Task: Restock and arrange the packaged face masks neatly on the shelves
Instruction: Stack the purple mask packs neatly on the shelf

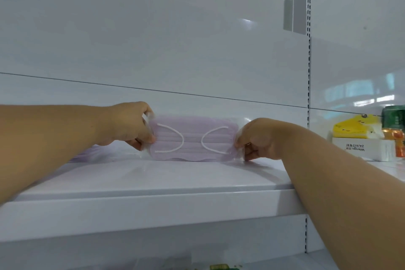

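Head view, the only one. Held upright near the back of the white shelf (153, 184): one clear-wrapped pack of lilac face masks (194, 141), white ear loops facing the camera, lower edge at or just above the shelf surface; contact could not be told. Behind the left forearm, flat on the same shelf, a faint lilac shape (87, 155), probably another pack already laid down, though too blurred to be sure. Judged from this: restocking under way but early, with most of this shelf unfilled and the held pack not yet released or squared up. Left to do, as far as shown: set this pack down, line it up, bring more.

Left hand (131, 126) reached in from the left, forearm low over the shelf, fingers curled, thumb and fingertips pinching the wrapper's left end. Right hand (259, 139) reached in from the right, wrist bent, forearm crossing the shelf's front edge, fingers likewise pinching the wrapper's right end. Pack stretched between the two hands, roughly level.

Further right, past the slotted upright (309, 72), in the neighbouring bay: a white box (361, 149), a yellow packet (350, 130) on top of it, a green carton (394, 116) behind. On the lower shelf, only blurred scraps of packaging, not identifiable.
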A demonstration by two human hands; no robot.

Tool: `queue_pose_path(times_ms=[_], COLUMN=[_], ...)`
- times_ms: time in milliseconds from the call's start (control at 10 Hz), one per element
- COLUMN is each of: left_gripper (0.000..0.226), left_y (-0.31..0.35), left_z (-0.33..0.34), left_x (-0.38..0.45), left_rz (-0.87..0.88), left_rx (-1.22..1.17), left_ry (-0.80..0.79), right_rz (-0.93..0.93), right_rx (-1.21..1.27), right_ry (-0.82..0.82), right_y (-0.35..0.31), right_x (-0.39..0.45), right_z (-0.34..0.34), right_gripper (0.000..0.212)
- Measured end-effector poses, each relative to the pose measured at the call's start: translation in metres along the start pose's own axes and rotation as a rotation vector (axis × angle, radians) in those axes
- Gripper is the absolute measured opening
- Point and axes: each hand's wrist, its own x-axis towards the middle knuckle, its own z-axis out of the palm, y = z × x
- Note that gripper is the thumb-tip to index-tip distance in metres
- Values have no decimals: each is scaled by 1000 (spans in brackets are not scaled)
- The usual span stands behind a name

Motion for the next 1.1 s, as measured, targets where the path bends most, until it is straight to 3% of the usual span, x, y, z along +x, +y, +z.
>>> queue_pose_path(times_ms=[100, 200, 400, 500, 600, 700, 800, 900, 1000, 1100], left_gripper=[42, 38, 41, 35, 24, 24, 29, 32, 30, 27], left_y=[1, 11, 23, 15, 7, -2, -15, -30, -46, -64], left_z=[5, -3, -45, -67, -87, -113, -147, -178, -204, -222], left_x=[-4, -7, -18, -33, -47, -59, -64, -63, -58, -46], left_rz=[-8, 18, 42, 59, 125, 125, 63, 66, 114, 140], left_rx=[33, -44, -174, 0, 272, 452, 531, 766, 960, 1139], left_ry=[-15, 35, 328, 465, 505, 521, 482, 459, 435, 353], right_rz=[-12, -46, -167, -238, -254, -278, -286, -355, -427, -374], right_rx=[21, 235, 415, 336, 192, 137, 78, -156, -433, -581], right_ry=[19, 67, 65, 105, 169, 195, 184, 195, 188, 116], right_y=[-2, -10, -32, -55, -82, -109, -135, -161, -190, -213], right_x=[-2, -4, -9, -12, -15, -16, -16, -15, -18, -14], right_z=[3, 2, 14, 31, 55, 82, 113, 147, 176, 201], right_gripper=[20, 16, 11, 12, 24, 22, 26, 38, 37, 29])
